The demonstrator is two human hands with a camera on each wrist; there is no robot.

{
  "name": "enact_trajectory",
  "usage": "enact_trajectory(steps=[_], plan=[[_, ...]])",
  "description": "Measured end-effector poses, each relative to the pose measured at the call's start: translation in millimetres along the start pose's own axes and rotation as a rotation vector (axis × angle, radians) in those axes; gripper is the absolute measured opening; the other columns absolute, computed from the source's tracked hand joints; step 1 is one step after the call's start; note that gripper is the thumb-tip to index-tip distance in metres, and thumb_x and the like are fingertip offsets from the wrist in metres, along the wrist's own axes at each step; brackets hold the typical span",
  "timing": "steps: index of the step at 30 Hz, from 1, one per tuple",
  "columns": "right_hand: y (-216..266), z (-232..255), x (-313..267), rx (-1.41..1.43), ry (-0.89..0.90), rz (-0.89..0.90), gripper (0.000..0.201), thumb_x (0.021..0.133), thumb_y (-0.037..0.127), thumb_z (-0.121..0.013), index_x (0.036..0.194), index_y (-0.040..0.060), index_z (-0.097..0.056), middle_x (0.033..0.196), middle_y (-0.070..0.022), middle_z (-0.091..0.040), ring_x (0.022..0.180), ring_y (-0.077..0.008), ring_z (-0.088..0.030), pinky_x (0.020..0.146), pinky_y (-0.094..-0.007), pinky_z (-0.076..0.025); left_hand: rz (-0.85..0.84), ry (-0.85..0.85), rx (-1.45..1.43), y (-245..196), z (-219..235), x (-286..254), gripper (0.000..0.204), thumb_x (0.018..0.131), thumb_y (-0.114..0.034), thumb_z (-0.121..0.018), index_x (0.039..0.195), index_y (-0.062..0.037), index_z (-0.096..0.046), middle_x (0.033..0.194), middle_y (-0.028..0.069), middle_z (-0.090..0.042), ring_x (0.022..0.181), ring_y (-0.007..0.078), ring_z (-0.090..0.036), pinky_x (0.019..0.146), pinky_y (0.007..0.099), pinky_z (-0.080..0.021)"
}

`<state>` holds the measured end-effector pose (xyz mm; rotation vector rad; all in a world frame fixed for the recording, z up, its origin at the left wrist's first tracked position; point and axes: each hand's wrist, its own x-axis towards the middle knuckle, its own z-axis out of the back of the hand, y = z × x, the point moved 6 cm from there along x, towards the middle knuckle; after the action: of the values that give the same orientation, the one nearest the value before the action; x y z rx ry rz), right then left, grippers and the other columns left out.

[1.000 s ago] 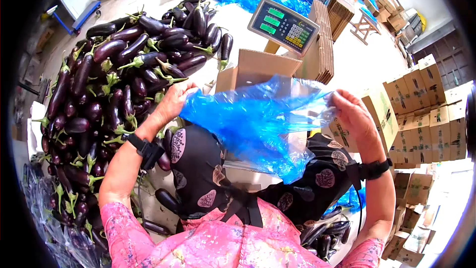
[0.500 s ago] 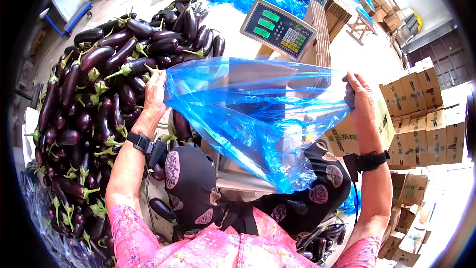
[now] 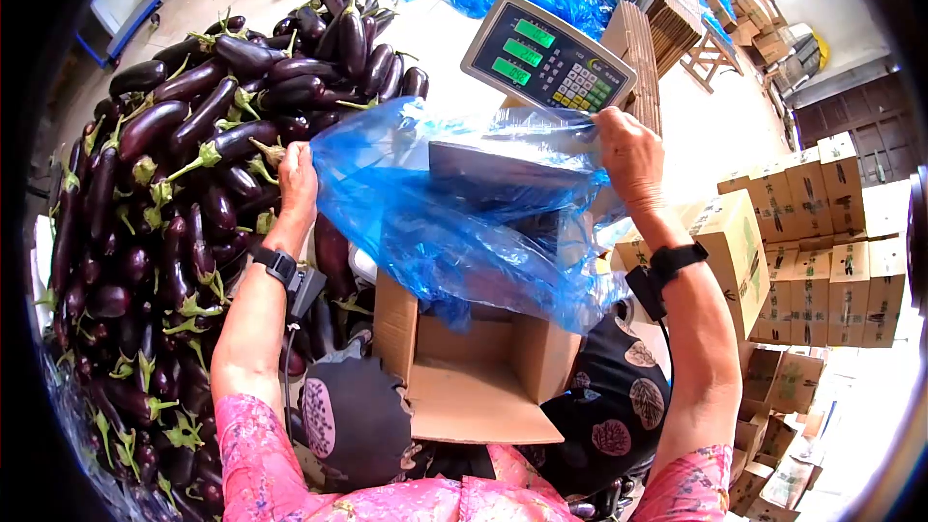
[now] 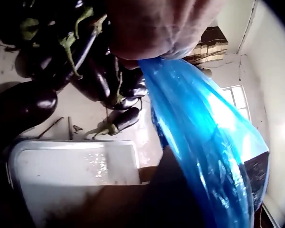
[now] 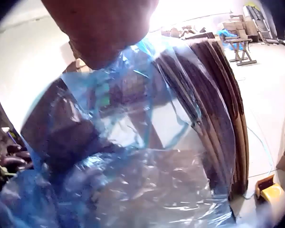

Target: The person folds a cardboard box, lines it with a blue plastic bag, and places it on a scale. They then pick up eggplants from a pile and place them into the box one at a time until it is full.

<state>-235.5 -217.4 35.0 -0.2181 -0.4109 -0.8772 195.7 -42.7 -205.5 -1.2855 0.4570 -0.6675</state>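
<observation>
Over the open cardboard box (image 3: 474, 367), a blue plastic bag (image 3: 464, 222) is held stretched, edges pinched by left hand (image 3: 295, 179) at 9 o'clock and right hand (image 3: 630, 157) at 2 o'clock, fingers curled on film.

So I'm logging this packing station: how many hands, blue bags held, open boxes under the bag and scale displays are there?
Hands: 2, left and right
Blue bag: 1
Open cardboard box: 1
Scale display: 1
Total: 5

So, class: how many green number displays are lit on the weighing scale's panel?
3, on the scale panel: one at upper right, one in the middle, one at lower left. None seems hidden.
</observation>
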Motion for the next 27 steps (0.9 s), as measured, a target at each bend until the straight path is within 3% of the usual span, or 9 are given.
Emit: enact_trajectory(steps=[5, 6, 8, 10, 12, 16, 20, 24, 27], plan=[[9, -54, 16, -0.173, 0.068, 0.153, 0.005, 0.093, 0.019, -0.059, 0.091, 0.0146, -0.061, 0.08, -0.007, -0.068, 0.074, -0.0301, -0.071, 0.062, -0.0428, -0.057, 0.053, 0.025, 0.204, 60, -13, -23, 0.025, 0.102, -0.023, -0.049, 0.097, -0.0016, -0.061, 0.083, 0.0129, -0.062, 0.077, 0.0204, -0.054, 0.075, 0.0372, -0.046], [11, -60, 24, -0.177, 0.051, 0.147, 0.004, 0.091, 0.018, -0.059, 0.091, 0.0145, -0.061, 0.08, -0.0069, -0.068, 0.073, -0.0297, -0.071, 0.062, -0.0423, -0.057, 0.119, 0.03, 0.119, 60, -19, -29, 0.026, 0.103, -0.025, -0.05, 0.095, -0.0033, -0.062, 0.08, 0.0068, -0.06, 0.075, 0.0156, -0.051, 0.073, 0.0332, -0.045], [3, -63, 46, -0.076, -0.12, 0.124, 0.007, 0.093, 0.019, -0.059, 0.089, 0.0142, -0.061, 0.08, -0.0081, -0.07, 0.073, -0.0299, -0.072, 0.063, -0.0436, -0.057, 0.219, -0.045, -0.213, 58, -22, -25, 0.024, 0.104, -0.027, -0.051, 0.095, -0.0068, -0.061, 0.079, -0.0015, -0.057, 0.073, 0.0095, -0.047, 0.07, 0.0282, -0.043], [5, -41, 71, -0.104, -0.08, -0.015, 0.013, 0.096, 0.022, -0.057, 0.087, 0.0136, -0.061, 0.083, -0.0092, -0.071, 0.073, -0.0314, -0.072, 0.063, -0.0454, -0.057, 0.211, -0.02, -0.451, 44, -21, -5, 0.022, 0.105, -0.026, -0.05, 0.096, -0.01, -0.061, 0.083, -0.007, -0.053, 0.074, 0.0048, -0.043, 0.068, 0.024, -0.04], [4, -46, 71, -0.156, -0.056, 0.001, 0.016, 0.098, 0.025, -0.056, 0.088, 0.0128, -0.061, 0.083, -0.0095, -0.072, 0.074, -0.0324, -0.072, 0.063, -0.0461, -0.057, 0.248, 0.005, -0.58, 13, -19, 10, 0.018, 0.105, -0.023, -0.051, 0.1, -0.0091, -0.06, 0.088, -0.0037, -0.058, 0.08, 0.0058, -0.052, 0.075, 0.0239, -0.046], [-7, -72, 50, -0.223, 0.042, 0.045, 0.019, 0.099, 0.026, -0.053, 0.088, 0.0115, -0.06, 0.082, -0.0094, -0.071, 0.075, -0.0336, -0.072, 0.065, -0.0476, -0.057, 0.222, -0.034, -0.572, 3, -17, 34, 0.018, 0.104, -0.024, -0.053, 0.105, -0.008, -0.061, 0.093, 0.0001, -0.065, 0.083, 0.01, -0.059, 0.079, 0.0271, -0.051], [-54, -27, 54, 0.102, -0.156, -0.335, 0.022, 0.1, 0.029, -0.057, 0.09, 0.0111, -0.064, 0.079, -0.0146, -0.07, 0.071, -0.0369, -0.068, 0.064, -0.0464, -0.052, 0.238, -0.087, -0.708, -16, 3, 38, 0.018, 0.103, -0.025, -0.057, 0.107, -0.0084, -0.063, 0.098, 0.0027, -0.07, 0.086, 0.0136, -0.065, 0.08, 0.0297, -0.055], [-45, 3, 60, 0.06, -0.226, -0.269, 0.021, 0.099, 0.03, -0.06, 0.089, 0.0117, -0.065, 0.073, -0.0168, -0.068, 0.071, -0.038, -0.067, 0.063, -0.0464, -0.051, 0.232, -0.087, -0.692, -20, 5, 35, 0.016, 0.103, -0.023, -0.058, 0.104, -0.009, -0.064, 0.096, 0.0017, -0.069, 0.084, 0.0126, -0.064, 0.077, 0.0286, -0.055], [-34, -17, 58, -0.21, -0.059, -0.209, 0.014, 0.098, 0.022, -0.057, 0.093, 0.0123, -0.064, 0.082, -0.0157, -0.071, 0.077, -0.0397, -0.069, 0.066, -0.0487, -0.054, 0.226, -0.065, -0.591, -4, -6, 37, 0.017, 0.103, -0.024, -0.056, 0.101, -0.0089, -0.063, 0.092, 0.0004, -0.068, 0.081, 0.0109, -0.062, 0.075, 0.0283, -0.053]])
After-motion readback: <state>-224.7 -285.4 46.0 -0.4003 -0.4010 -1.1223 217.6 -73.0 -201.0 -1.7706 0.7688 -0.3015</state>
